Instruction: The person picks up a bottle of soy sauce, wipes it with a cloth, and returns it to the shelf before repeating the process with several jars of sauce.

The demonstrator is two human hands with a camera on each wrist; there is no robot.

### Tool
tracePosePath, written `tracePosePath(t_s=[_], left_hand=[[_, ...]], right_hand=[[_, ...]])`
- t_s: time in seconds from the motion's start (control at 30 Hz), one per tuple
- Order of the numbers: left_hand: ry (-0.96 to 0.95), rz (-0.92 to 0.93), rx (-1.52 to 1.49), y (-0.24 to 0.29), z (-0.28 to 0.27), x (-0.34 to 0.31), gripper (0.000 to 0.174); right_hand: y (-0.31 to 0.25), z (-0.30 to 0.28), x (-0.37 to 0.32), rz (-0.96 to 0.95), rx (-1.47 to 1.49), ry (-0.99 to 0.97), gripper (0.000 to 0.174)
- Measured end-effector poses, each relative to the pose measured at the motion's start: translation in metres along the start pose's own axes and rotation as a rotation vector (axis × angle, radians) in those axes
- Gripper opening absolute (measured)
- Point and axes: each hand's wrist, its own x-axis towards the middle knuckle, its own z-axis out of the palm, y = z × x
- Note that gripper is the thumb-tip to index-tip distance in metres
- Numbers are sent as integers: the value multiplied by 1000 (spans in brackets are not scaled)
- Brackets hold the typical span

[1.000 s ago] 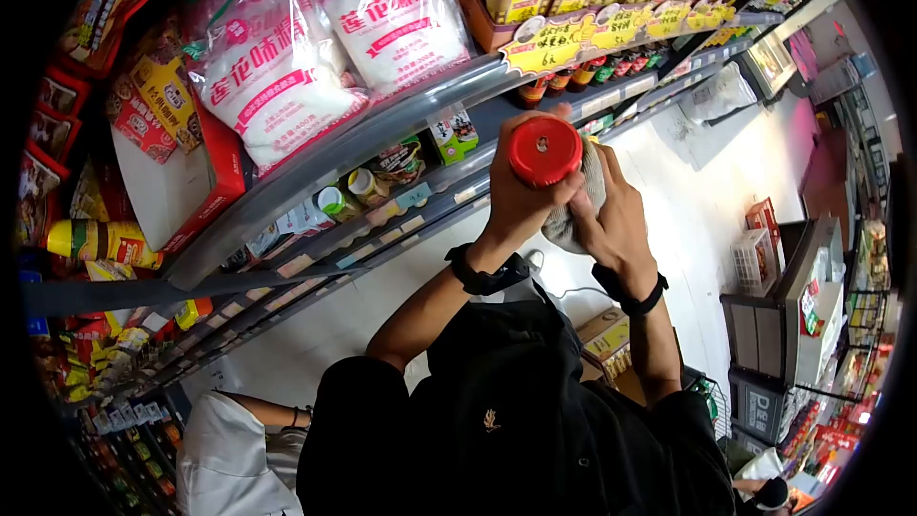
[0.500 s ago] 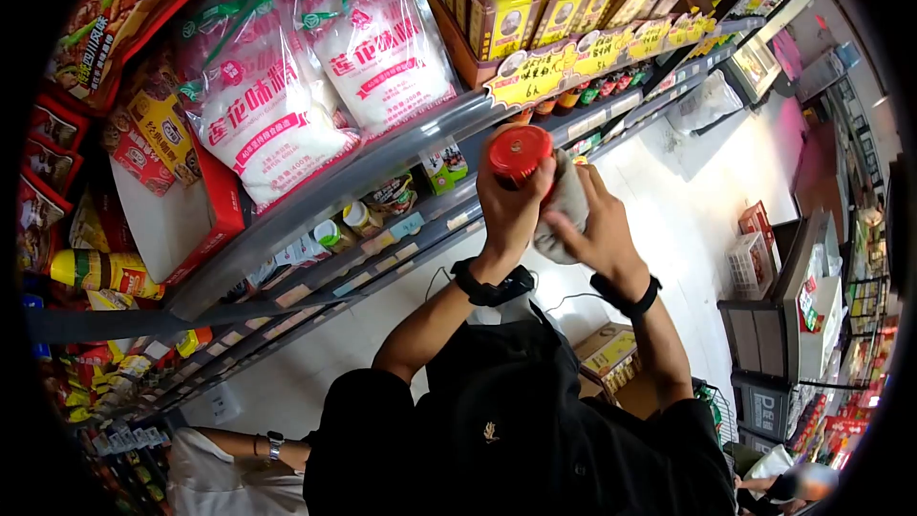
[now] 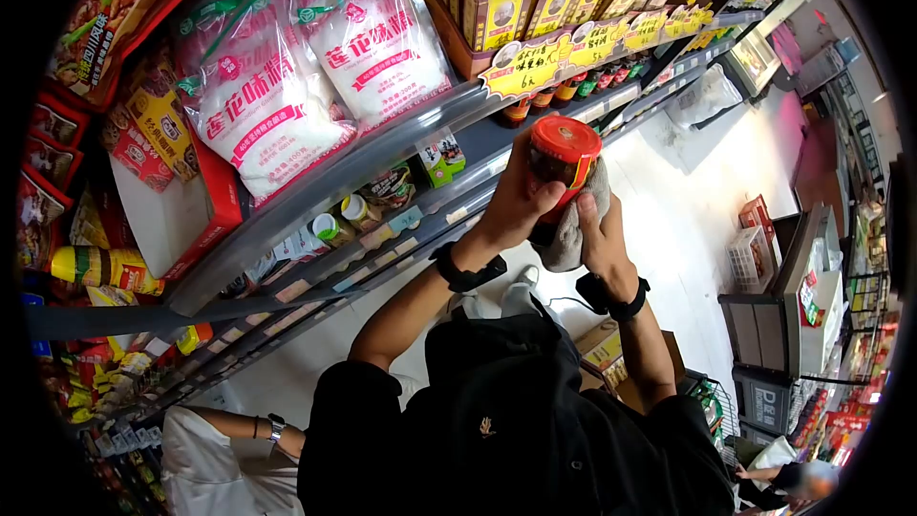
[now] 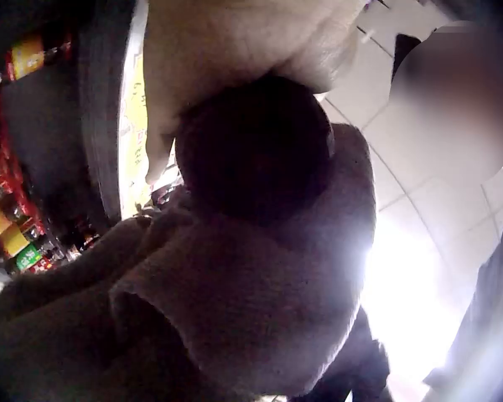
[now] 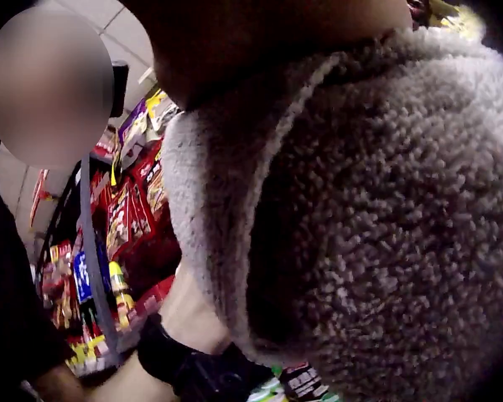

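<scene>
A dark jar with a red lid [image 3: 565,139] and a red label is held up in front of the body, tilted so part of its side shows. My left hand [image 3: 511,203] grips it around the side, thumb across the label. On the jar's other side, my right hand [image 3: 607,241] holds a grey cloth [image 3: 559,247] against it, thumb up along the cloth. The left wrist view shows the jar's dark round base [image 4: 256,151] with the cloth draped beside it. Fuzzy cloth [image 5: 402,218] fills much of the right wrist view, hiding the jar.
A shelf edge [image 3: 330,167] runs close by on the left, carrying white seasoning bags [image 3: 263,124], yellow boxes [image 3: 501,14] and yellow price tags [image 3: 521,69]. Smaller jars stand on lower shelves. An open carton [image 3: 611,349] sits near my right arm; another person's arm [image 3: 234,425] is at lower left.
The jar has shifted left, then right, and its tilt has changed so the side and label now show beneath the lid. My right hand has moved lower along it with the cloth.
</scene>
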Motion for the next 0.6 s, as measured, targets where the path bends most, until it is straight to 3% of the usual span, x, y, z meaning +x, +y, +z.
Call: tracePosePath(t_s=[0.03, 0.1, 0.17, 0.23, 0.3, 0.37, 0.43, 0.5, 0.53, 0.6], left_hand=[[1, -3, 2, 0, 6, -1, 80], [213, 82, 277, 1, 19, -3, 80], [350, 110, 315, 3, 31, 1, 70], [327, -18, 195, 12, 38, -2, 62], [106, -109, -97, 25, 31, -6, 58], [-20, -221, -253, 29, 22, -5, 51], [5, -174, -76, 14, 16, -7, 53], [13, -125, -59, -2, 17, -6, 55], [35, -190, -8, -7, 19, -8, 54], [70, -127, -74, -18, 24, -10, 53]], right_hand=[[-1, 0, -1, 39, -46, 31, 64], [-2, 2, -4, -8, -177, 75, 62], [-11, 4, -10, -67, -554, 105, 58], [-18, 0, -12, -132, -586, 149, 53], [-24, -11, -17, -172, -434, 156, 50], [-24, -17, -21, -36, -228, 171, 44], [-22, -18, -20, 31, -144, 156, 43], [-27, -16, -21, 15, -288, 105, 45], [-23, -13, -23, -113, -434, 112, 48], [-28, -8, -29, -91, -495, 123, 55]])
